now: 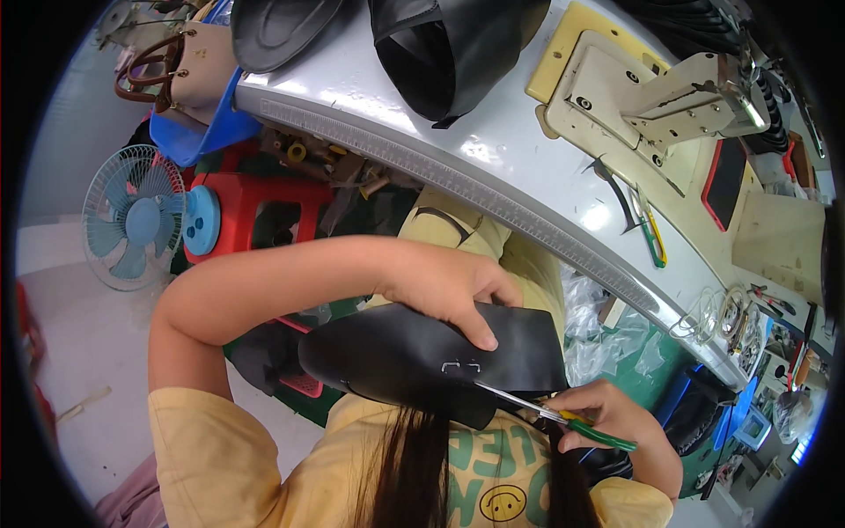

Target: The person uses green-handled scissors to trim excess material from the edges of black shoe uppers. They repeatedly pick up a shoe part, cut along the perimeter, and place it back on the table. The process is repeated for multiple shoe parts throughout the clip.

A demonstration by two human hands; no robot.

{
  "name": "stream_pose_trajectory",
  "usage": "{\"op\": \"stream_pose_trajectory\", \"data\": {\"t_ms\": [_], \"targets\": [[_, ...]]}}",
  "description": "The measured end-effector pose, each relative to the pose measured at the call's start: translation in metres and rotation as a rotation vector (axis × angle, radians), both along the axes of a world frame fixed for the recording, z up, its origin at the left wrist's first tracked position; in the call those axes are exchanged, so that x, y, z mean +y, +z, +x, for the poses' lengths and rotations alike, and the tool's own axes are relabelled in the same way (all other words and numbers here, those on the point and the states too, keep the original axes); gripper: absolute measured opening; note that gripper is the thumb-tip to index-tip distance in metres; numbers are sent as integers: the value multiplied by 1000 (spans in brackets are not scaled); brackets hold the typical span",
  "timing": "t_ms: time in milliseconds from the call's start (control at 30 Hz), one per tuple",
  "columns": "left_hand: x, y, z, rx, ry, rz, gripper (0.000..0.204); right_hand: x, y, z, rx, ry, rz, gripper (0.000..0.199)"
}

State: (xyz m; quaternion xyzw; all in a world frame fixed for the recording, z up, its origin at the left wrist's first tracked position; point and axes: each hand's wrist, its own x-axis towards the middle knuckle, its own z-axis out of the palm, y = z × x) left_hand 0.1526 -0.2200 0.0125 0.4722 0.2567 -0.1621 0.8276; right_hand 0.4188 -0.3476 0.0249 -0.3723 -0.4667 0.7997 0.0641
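Observation:
My left hand (pixel 449 286) grips a black leather-like piece (pixel 396 352) by its upper edge, thumb on the face turned toward me and the other fingers mostly hidden behind it. The piece is long, rounded at its left end, and held in front of my chest. Small white bracket-shaped marks (pixel 460 367) show near its middle. In my right hand (pixel 616 414) is a pair of scissors (pixel 532 406) with green and yellow handles. Its slim metal blades point left across the lower part of the piece, the tips just below the white marks. Whether they touch the piece I cannot tell.
Ahead, the grey worktable (pixel 493 145) has a ruler strip (pixel 422 154) along its edge. On it are black leather-like pieces (pixel 458 53), a sewing machine (pixel 651 106) and other scissors (pixel 651 229). Left stand a fan (pixel 143 222), a red stool (pixel 238 198) and a handbag (pixel 207 70).

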Motion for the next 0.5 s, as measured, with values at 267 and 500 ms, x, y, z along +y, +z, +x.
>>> {"op": "stream_pose_trajectory", "data": {"t_ms": [267, 500], "targets": [[-49, 31, -20, -203, -232, 1518, 66, -4, -5, 7, -48, -58, -122, 46], [-56, 13, -25, -270, -232, 1185, 72, -9, -16, 11, 73, -22, -225, 47]]}}
